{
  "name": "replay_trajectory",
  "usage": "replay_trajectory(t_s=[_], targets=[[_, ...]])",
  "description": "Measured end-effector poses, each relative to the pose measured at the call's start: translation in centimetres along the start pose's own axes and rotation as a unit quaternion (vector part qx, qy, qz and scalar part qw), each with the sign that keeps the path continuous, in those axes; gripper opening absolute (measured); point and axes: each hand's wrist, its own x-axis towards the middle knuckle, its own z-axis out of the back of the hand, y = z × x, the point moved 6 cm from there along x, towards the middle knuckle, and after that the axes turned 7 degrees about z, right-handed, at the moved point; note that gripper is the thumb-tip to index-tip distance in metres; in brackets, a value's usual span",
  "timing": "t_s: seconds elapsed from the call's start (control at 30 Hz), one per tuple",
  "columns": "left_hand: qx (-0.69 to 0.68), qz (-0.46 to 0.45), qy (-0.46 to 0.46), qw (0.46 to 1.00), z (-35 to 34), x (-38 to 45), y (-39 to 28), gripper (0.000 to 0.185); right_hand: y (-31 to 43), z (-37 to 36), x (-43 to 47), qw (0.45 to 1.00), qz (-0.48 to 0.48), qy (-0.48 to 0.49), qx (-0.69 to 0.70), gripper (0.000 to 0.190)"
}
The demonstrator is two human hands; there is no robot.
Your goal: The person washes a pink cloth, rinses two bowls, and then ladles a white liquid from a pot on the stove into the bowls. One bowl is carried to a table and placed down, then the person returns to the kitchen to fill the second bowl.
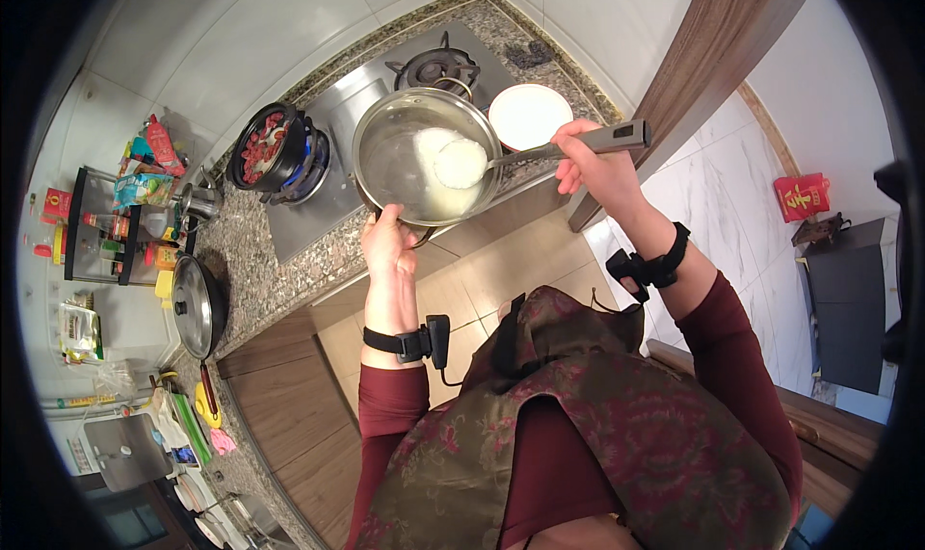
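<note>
My left hand (390, 243) grips the near loop handle of a wide stainless steel pot (386, 153). The pot is tilted, and a pale, whitish content (433, 196) lies toward its right and lower side. In my right hand (596, 161) is the grey handle of a ladle (462, 164), whose round bowl sits inside the pot and looks full of the same white stuff. Just right of the pot stands a white bowl or plate (531, 116) with a thin red rim; glare hides what it holds.
On the lit left burner (311, 160) stands a black pot (256, 153) with red pieces in it. Behind the steel pot is another burner (437, 69). A lidded frying pan (196, 306) and a spice rack (130, 239) line the left of the granite counter (267, 283). A wooden door frame (694, 59) rises at right.
</note>
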Motion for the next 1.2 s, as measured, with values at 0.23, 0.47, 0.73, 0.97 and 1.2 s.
replay_trajectory(t_s=[0.23, 0.47, 0.73, 0.97, 1.2], targets=[[-0.019, 0.014, 0.003, 1.000, 0.5, 0.6, 0.2, 0.010, 0.3, 0.6, 0.4, 0.999, -0.015, -0.019, 0.023, 0.019], [-0.015, 0.015, -0.007, 1.000, 0.3, 0.2, 0.2, 0.010, 0.9, 0.6, 0.8, 1.000, -0.016, -0.002, 0.006, 0.016], [-0.017, 0.016, -0.005, 1.000, 0.2, 0.3, 0.1, 0.010, 1.4, 0.7, 1.3, 1.000, -0.025, -0.001, 0.008, 0.018], [-0.027, 0.017, 0.003, 0.999, -0.1, 0.5, 0.2, 0.011, 2.0, 1.1, 1.4, 1.000, -0.018, -0.004, -0.003, 0.016], [-0.028, 0.023, 0.000, 0.999, -0.1, 0.6, 0.3, 0.011, 2.4, 1.7, 1.6, 1.000, -0.013, -0.007, 0.018, 0.018]])
